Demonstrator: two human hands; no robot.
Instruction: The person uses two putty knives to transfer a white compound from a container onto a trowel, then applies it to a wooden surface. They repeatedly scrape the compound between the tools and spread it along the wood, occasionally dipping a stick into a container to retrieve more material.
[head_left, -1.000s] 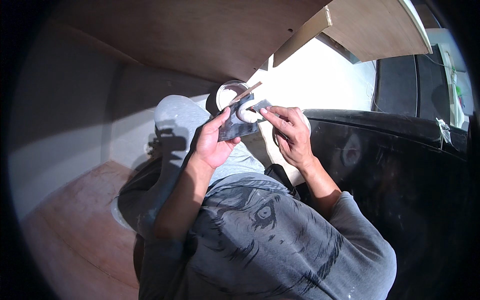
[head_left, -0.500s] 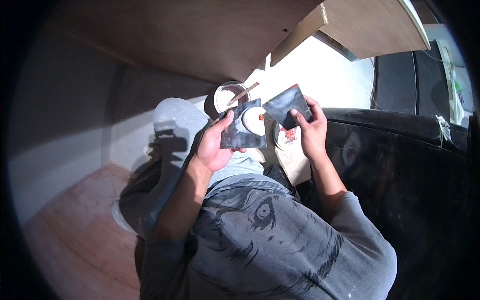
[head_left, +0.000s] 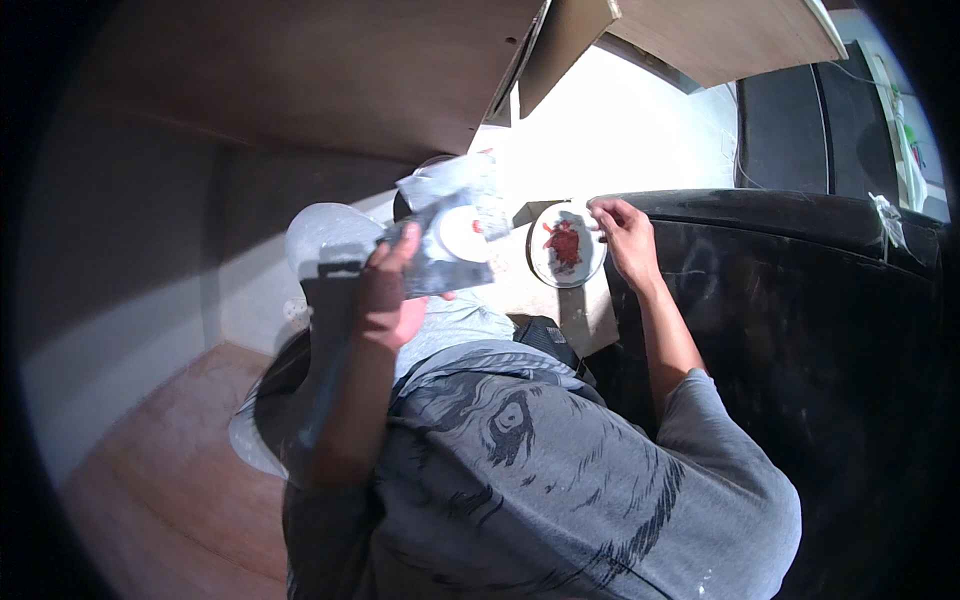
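Observation:
My left hand (head_left: pixel 395 285) is closed around a dark, flat square spreader (head_left: pixel 430 268). On its face lies a round white mound of putty (head_left: pixel 461 234) with a small red dab. A second flat spreader (head_left: pixel 450 182), blurred and shining in the light, overlaps its upper part and seems held in the same hand. My right hand (head_left: pixel 627 240) has its fingers curled at the right rim of a round white dish-like lid (head_left: pixel 545 268), seemingly pinching it. Red paste (head_left: pixel 565 248) is smeared across the middle of the lid.
A pale board (head_left: pixel 588 315) lies under the lid. Behind the spreaders a tub (head_left: pixel 432 162) is mostly hidden. A brown panel (head_left: pixel 330 80) hangs overhead at the left, and a glossy black panel (head_left: pixel 760 320) stands close on my right. My bent knee (head_left: pixel 330 235) is at the left.
The spreader from my right hand is now with the other one at my left hand. My right hand, without it, has come to the lid's rim, and the lid's red paste shows fully.

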